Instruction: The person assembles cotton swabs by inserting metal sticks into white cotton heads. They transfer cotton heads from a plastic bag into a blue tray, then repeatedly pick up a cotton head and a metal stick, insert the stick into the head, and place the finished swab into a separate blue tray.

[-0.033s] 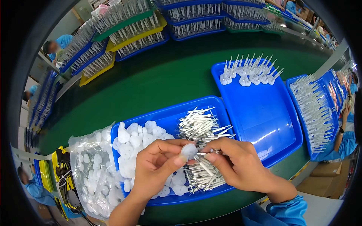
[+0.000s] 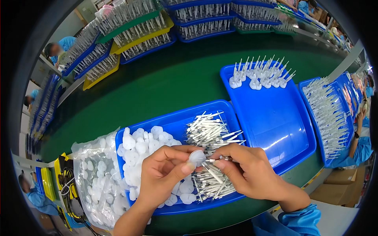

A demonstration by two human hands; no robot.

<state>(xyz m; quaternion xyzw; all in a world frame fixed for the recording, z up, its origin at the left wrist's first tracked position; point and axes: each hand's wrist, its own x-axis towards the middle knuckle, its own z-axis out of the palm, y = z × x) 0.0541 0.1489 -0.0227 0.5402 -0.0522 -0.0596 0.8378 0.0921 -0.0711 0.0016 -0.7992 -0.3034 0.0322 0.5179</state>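
Nothing has shifted: left hand [image 2: 165, 175] pinches a translucent cap [image 2: 196, 157], right hand [image 2: 246, 171] beside it pinches a white pin [image 2: 214, 174], parts meeting between fingertips.

Right arm: blue sleeve [image 2: 293, 222], gathered cuff; left forearm [image 2: 132, 220] seemingly bare; hands ungloved.

Green workbench [image 2: 165, 82], stacked trays [image 2: 130, 35], possibly daylight

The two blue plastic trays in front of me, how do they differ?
The near blue plastic tray holds loose white caps and a jumbled pile of thin white sticks; the far blue plastic tray is mostly bare, with assembled pieces standing upright along its back. Both are shallow rectangles.
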